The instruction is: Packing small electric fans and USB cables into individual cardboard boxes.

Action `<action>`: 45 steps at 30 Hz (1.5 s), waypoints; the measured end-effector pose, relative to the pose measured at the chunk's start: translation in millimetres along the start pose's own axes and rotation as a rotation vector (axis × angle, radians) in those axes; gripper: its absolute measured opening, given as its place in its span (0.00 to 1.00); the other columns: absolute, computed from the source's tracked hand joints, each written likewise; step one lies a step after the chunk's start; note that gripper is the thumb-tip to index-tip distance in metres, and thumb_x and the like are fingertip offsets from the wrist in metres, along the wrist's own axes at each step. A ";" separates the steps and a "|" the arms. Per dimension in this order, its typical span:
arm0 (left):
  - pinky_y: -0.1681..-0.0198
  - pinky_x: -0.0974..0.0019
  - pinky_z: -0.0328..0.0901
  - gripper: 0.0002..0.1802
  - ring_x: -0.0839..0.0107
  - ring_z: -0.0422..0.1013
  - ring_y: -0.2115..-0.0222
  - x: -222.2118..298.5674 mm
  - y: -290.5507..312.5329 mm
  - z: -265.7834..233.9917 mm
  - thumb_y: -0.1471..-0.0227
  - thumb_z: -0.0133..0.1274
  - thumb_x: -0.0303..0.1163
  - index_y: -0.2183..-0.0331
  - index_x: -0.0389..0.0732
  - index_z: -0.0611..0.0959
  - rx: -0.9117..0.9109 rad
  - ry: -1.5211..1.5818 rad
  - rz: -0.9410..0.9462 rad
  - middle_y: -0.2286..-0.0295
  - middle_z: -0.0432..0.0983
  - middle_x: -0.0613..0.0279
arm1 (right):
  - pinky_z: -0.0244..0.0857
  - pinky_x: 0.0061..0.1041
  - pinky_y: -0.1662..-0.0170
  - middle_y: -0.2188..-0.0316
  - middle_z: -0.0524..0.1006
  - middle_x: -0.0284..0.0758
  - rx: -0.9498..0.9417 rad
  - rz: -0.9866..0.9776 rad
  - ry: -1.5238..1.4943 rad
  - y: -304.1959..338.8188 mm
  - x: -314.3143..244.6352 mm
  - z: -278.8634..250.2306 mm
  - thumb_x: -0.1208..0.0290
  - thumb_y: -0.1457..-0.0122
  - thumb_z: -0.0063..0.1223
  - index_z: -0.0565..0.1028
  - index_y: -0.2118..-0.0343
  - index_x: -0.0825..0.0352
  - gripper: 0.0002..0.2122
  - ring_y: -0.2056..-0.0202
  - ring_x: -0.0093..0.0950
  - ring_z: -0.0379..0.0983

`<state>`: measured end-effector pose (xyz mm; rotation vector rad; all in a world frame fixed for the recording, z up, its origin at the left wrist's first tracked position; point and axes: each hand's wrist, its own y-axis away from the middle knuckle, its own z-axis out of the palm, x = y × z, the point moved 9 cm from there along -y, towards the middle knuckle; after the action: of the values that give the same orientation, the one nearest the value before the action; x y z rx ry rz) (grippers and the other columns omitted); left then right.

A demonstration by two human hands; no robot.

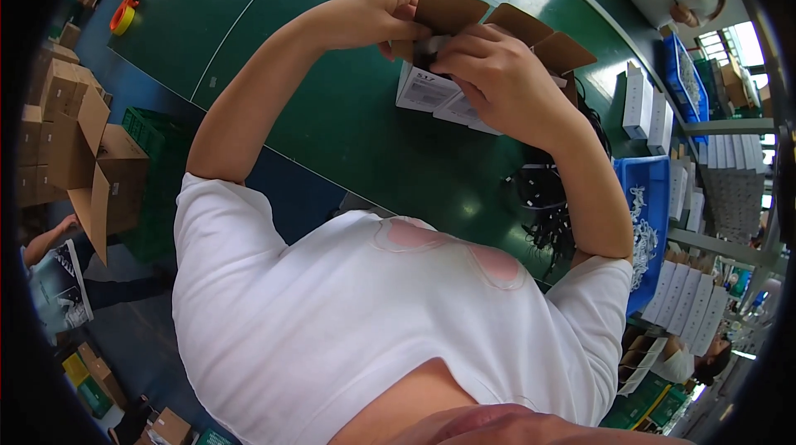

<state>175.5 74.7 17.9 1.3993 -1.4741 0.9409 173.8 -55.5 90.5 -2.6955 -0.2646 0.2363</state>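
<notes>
Several small white boxes [424, 90] with raised brown cardboard flaps [448, 9] stand side by side at the far middle of the green table. My left hand [388, 15] is closed on the leftmost box at its upper left edge, thumb toward the opening. Over the box openings, my right hand [496, 72] bends inward with curled fingers. A small pale thing [430, 45] shows by its fingertips, too hidden to name. The inside of the boxes is mostly covered by my right hand.
Black cables [547, 213] lie right of the boxes. A blue bin [643, 165] of white cables stands beside my right arm, near white boxes [638, 103]. Yellow and orange tape rolls [123, 17] lie far left. Open cartons [122, 165] stand left; other people are around.
</notes>
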 end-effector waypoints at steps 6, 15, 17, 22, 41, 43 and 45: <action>0.74 0.74 0.70 0.08 0.73 0.75 0.75 1.9 1.2 6.3 0.43 0.52 0.26 0.60 0.37 0.80 0.041 0.026 0.031 0.71 0.80 0.59 | 0.70 0.31 0.56 0.65 0.80 0.35 -0.098 0.069 0.057 2.5 2.3 1.4 0.84 0.50 0.56 0.77 0.63 0.67 0.11 0.64 0.37 0.75; 0.72 0.78 0.64 0.13 0.79 0.70 0.76 -9.3 -4.0 -2.5 0.39 0.52 0.29 0.54 0.35 0.79 0.044 0.033 0.014 0.70 0.80 0.60 | 0.68 0.27 0.66 0.75 0.80 0.32 0.097 0.084 -0.088 14.6 8.2 1.4 0.81 0.54 0.60 0.77 0.73 0.65 0.06 0.76 0.35 0.73; 0.71 0.78 0.65 0.13 0.77 0.72 0.73 -16.4 6.6 -10.6 0.40 0.53 0.31 0.55 0.36 0.80 0.168 -0.024 0.059 0.68 0.80 0.60 | 0.66 0.21 0.72 0.75 0.79 0.36 0.286 -0.021 -0.043 26.0 0.7 -33.0 0.80 0.46 0.56 0.77 0.65 0.69 0.06 0.78 0.28 0.72; 0.68 0.77 0.65 0.13 0.78 0.72 0.68 21.7 40.3 -13.9 0.40 0.54 0.31 0.55 0.38 0.79 0.714 -0.246 0.243 0.63 0.80 0.61 | 0.66 0.23 0.62 0.74 0.78 0.31 0.360 0.517 -0.129 155.0 41.6 -57.6 0.82 0.50 0.57 0.78 0.67 0.65 0.08 0.71 0.28 0.71; 0.81 0.77 0.59 0.21 0.79 0.64 0.83 115.8 -16.2 171.0 0.51 0.60 0.20 0.53 0.45 0.80 0.328 -0.200 0.743 0.65 0.82 0.64 | 0.61 0.14 0.74 0.74 0.78 0.33 0.306 0.829 -0.432 249.5 105.8 -145.2 0.79 0.42 0.56 0.80 0.63 0.69 0.05 0.78 0.18 0.68; 0.81 0.77 0.59 0.22 0.78 0.64 0.83 124.6 -31.8 171.6 0.50 0.61 0.22 0.51 0.45 0.80 0.337 -0.152 0.711 0.66 0.82 0.65 | 0.58 0.11 0.80 0.77 0.75 0.35 0.311 0.778 -0.693 240.2 103.2 -150.5 0.77 0.37 0.54 0.77 0.62 0.70 0.04 0.82 0.17 0.67; 0.81 0.77 0.59 0.22 0.78 0.65 0.83 135.6 -52.9 176.6 0.46 0.60 0.28 0.48 0.47 0.78 0.364 -0.065 0.570 0.66 0.82 0.65 | 0.59 0.12 0.78 0.77 0.76 0.35 0.302 0.780 -0.682 240.8 101.4 -155.1 0.77 0.38 0.54 0.78 0.62 0.70 0.04 0.81 0.17 0.67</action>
<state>213.7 -141.0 84.4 1.2799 -1.8647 1.5946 339.5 -309.0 115.2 -2.1955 0.6039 1.3004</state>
